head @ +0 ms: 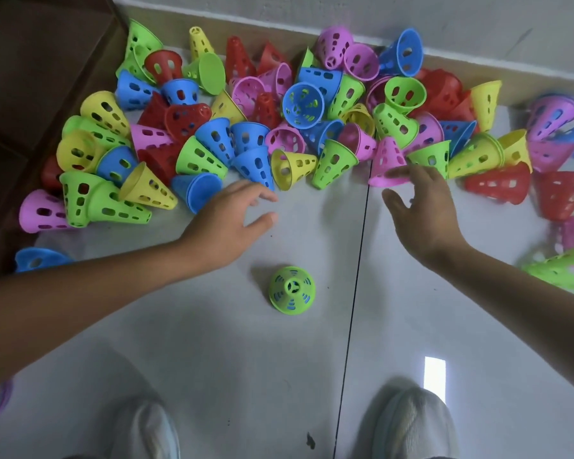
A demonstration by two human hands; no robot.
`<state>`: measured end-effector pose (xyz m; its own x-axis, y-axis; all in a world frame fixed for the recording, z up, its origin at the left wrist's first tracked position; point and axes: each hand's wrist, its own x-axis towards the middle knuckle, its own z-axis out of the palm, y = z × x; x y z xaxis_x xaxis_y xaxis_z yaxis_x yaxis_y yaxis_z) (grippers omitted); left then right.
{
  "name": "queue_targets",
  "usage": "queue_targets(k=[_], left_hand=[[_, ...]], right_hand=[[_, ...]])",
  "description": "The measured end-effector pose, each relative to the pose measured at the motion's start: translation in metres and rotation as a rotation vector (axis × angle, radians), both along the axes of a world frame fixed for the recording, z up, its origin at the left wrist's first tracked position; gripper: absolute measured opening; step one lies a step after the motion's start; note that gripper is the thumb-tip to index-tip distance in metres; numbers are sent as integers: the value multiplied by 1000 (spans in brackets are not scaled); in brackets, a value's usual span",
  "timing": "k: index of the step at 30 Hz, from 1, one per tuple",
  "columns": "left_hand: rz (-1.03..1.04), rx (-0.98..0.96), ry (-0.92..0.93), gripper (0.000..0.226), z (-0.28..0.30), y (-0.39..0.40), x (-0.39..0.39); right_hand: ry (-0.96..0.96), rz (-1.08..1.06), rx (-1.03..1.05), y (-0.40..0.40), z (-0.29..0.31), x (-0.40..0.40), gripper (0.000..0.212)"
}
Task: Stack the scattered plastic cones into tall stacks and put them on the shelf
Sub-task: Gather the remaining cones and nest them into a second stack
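We looked down at a grey floor (212, 342) where a big pile of plastic cones (279, 111) lay scattered against the white wall (378, 14). The cones were red, blue, green, yellow and pink, most of them on their sides and many touching each other. One green cone (291, 290) stood upright alone on the floor, well apart from the pile and near our two shoes (411, 422).

Our left hand (226, 223) hovered over the floor just beside a blue cone (255, 167) at the edge of the pile; its fingers (262, 192) were apart and relaxed, and they held nothing. Our right hand (421, 207) reached toward a pink cone (385, 162) that stood tilted at the front of the pile. Its fingers were also spread; the fingertips were at the pink rim, but because of blur we could not tell if they really touched it.

A brown piece of furniture (40, 77) stood at the left side, beside the pile.
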<state>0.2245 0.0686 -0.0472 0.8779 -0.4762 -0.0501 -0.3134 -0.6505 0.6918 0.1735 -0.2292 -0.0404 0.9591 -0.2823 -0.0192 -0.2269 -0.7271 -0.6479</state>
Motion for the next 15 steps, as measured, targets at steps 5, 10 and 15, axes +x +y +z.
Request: queue_targets(k=[5, 10, 15], left_hand=[[-13, 117, -158, 37, -8, -13, 43], [-47, 198, -233, 60, -13, -32, 75], [-33, 309, -176, 65, -20, -50, 85]], right_hand=[[-46, 73, -151, -3, -9, 22, 41], [22, 190, -338, -6, -12, 49, 58], [134, 395, -574, -13, -12, 71, 75]])
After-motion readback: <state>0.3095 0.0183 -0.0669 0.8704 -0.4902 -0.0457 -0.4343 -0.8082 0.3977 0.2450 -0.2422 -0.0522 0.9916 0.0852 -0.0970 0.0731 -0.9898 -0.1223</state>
